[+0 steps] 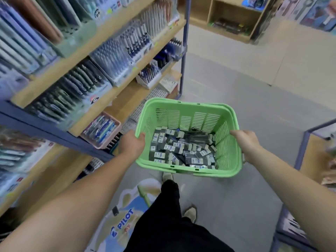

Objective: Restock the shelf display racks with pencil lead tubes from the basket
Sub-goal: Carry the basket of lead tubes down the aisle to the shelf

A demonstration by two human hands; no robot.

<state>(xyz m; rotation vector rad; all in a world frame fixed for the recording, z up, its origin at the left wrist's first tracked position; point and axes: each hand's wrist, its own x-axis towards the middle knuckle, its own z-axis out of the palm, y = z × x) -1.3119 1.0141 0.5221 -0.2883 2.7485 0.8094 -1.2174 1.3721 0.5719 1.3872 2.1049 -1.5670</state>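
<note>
Okay, head view only. A green slatted basket [185,104] is held off the floor, in front of the person, just right of the shelf unit [101,39]. The left hand [131,142] grips the basket's left rim, fingers curled over the edge. The right hand [245,140] grips the right rim the same way, fingertips hooked over the top; the rest of its fingers are hidden behind the basket wall. Both forearms are bare and stretched forward.

The pencil lead tubes [181,150] lie in a loose heap on the basket bottom: dark cases with white labels, pointing every way, some labels reading "100". They cover most of the bottom, and the pile is low against the walls.

On the left, the wooden shelf boards on a blue frame carry clear display racks [112,59] full of pens, tilted back in rows. A pink tray [101,132] of pens sits on a lower board, near the left hand. White slotted racks [157,93] sit further along that board.

Below the basket are black trousers [169,215], two light shoes [190,212] and a floor sticker [123,220] reading "PILOT". The grey floor [236,84] runs to far wooden shelving [232,15]. Another blue-framed shelf [301,148] stands at the right edge, contents blurred.
</note>
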